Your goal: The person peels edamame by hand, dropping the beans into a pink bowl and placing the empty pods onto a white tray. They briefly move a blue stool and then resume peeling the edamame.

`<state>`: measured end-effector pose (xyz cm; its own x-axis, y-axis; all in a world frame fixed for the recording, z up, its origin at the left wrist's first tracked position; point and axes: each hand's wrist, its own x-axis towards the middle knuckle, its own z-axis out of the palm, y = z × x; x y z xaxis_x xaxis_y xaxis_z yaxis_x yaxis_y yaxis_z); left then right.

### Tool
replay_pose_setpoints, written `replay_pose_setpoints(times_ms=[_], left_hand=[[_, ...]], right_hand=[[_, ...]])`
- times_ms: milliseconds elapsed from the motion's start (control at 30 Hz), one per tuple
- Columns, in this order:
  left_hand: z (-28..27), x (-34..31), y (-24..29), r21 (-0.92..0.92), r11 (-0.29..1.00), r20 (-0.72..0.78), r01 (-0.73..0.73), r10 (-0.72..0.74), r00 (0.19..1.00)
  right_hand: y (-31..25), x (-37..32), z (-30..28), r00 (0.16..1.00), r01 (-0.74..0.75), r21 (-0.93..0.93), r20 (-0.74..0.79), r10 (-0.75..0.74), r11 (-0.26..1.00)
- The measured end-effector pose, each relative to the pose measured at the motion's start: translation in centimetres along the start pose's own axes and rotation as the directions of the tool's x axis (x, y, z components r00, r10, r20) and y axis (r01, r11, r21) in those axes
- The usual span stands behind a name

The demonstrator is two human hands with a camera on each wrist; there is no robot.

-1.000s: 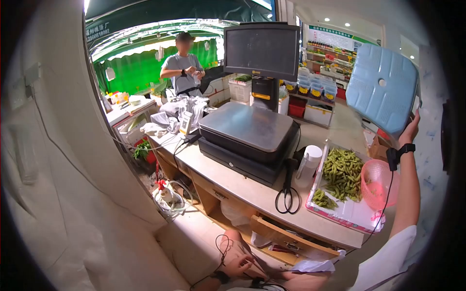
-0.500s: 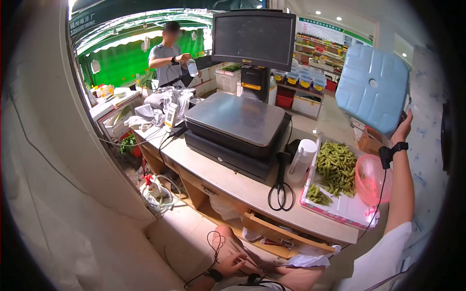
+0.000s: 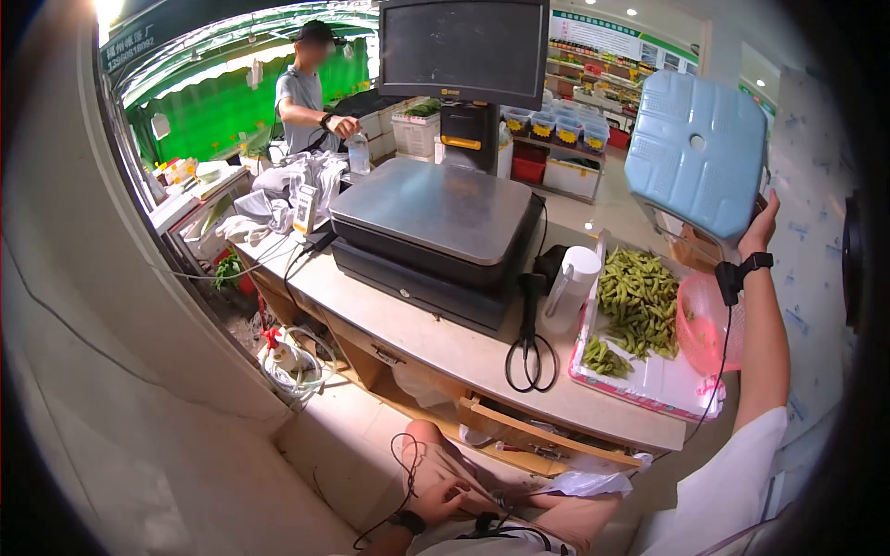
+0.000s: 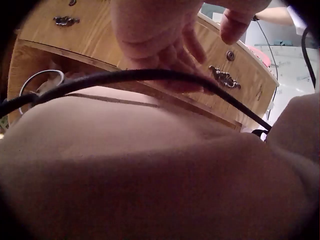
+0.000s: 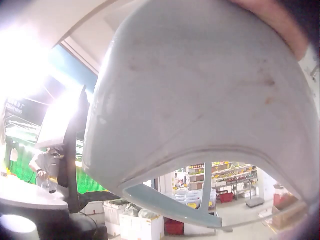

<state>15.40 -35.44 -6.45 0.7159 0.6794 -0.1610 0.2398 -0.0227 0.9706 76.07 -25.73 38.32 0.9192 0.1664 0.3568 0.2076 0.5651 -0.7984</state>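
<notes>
A light blue plastic stool (image 3: 697, 153) is held up at the right of the head view, its seat facing the camera. My right hand (image 3: 760, 227) grips its lower right edge. In the right wrist view the stool's scuffed side (image 5: 200, 90) fills most of the picture, with part of the hand (image 5: 280, 20) at the top right. My left hand (image 3: 438, 501) lies loosely on my thigh, holding nothing, and a thin black cable runs beside it. The left wrist view shows that hand (image 4: 165, 45) with relaxed fingers above the leg.
The counter (image 3: 389, 310) bears a metal-topped scale (image 3: 436, 208), a monitor (image 3: 464, 51), scissors (image 3: 531, 361), a white bottle (image 3: 572, 283), and a box of green pods beside a pink basket (image 3: 709, 320). Below, a drawer (image 3: 547, 435) stands pulled out. Across the counter stands a person (image 3: 301, 102).
The head view has shifted, so the counter and stool sit further left and higher. The stool stays raised in my right hand. The person opposite has lowered a clear bottle towards the counter.
</notes>
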Motion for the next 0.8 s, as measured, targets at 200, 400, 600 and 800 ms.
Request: replay_pose_setpoints(times_ms=[200, 400, 600, 800], left_hand=[[-0.3, 0.4, -1.1, 0.084, 0.995, 0.045, -0.046, 0.043, 0.998], [-0.2, 0.1, -1.4, 0.064, 0.996, -0.010, -0.058, 0.059, 0.998], [0.0, 0.6, -1.4, 0.122, 0.990, -0.088, -0.071, 0.082, 0.993], [0.0, 0.5, -1.6, 0.024, 0.997, -0.130, -0.079, 0.082, 0.988]], right_hand=[[0.6, 0.0, -0.2, 1.000, 0.023, 0.020, 0.010, -0.023, 1.000], [3.1, 2.3, -0.9, 0.999, 0.041, 0.042, -0.031, -0.040, 0.998], [3.5, 1.7, -0.2, 0.999, 0.034, 0.071, -0.025, -0.032, 0.997], [3.8, 1.8, -0.2, 0.997, 0.056, 0.060, -0.059, -0.052, 0.997]])
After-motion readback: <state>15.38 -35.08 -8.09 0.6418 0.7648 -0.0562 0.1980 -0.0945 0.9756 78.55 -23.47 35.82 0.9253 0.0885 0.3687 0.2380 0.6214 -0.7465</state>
